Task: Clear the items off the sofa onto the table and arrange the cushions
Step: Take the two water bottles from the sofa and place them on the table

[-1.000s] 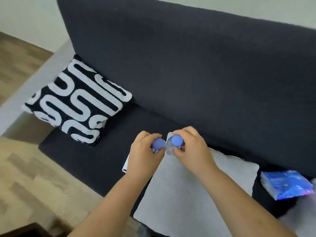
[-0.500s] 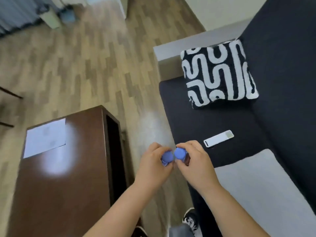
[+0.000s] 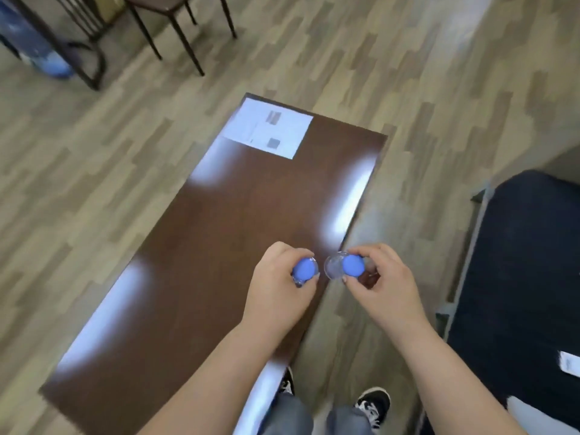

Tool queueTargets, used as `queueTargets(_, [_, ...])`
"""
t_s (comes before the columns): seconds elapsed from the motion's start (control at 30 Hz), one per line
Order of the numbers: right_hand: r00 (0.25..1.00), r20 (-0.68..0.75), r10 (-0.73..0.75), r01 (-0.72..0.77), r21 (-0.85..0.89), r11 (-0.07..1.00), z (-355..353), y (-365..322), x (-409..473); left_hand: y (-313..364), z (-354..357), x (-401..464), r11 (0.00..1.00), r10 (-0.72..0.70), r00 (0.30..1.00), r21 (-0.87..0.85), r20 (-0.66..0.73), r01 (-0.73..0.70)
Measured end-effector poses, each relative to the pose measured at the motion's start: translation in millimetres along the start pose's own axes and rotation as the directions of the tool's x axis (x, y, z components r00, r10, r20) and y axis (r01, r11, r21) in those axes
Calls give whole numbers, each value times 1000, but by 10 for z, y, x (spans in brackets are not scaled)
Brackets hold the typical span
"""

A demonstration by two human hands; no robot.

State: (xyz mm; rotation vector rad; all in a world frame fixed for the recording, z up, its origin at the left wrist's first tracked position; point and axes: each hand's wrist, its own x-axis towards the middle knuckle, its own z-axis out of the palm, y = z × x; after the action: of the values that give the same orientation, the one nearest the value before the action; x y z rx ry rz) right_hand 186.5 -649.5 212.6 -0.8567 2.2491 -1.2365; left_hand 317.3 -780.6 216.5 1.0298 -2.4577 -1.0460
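Carried from the sofa (image 3: 530, 277), two blue-capped bottles are gripped, one per hand, above the surface's (image 3: 238, 233) near right edge: left hand (image 3: 279, 287), right hand (image 3: 381, 284).

Left hand (image 3: 279, 287) and right hand (image 3: 381, 282) each grip a blue-capped bottle (image 3: 303, 271) over the brown table (image 3: 219, 246), sofa (image 3: 518, 277) at three o'clock.

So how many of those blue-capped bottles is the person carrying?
2. One bottle is in the left hand above the table; the other bottle is in the right hand, just past its edge.
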Motion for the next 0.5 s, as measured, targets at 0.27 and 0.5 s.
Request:
queueTargets(0.27, [941,317,-116,132,-29,991,1595,-517,255,-1526,-967,-473,922,-382,892,-35,-241,385])
queueTargets(0.5, [833,528,-168,208,-18,978,2782,-760,206,-2467,-1320,-1133,823,-547,758,-65,-356,564])
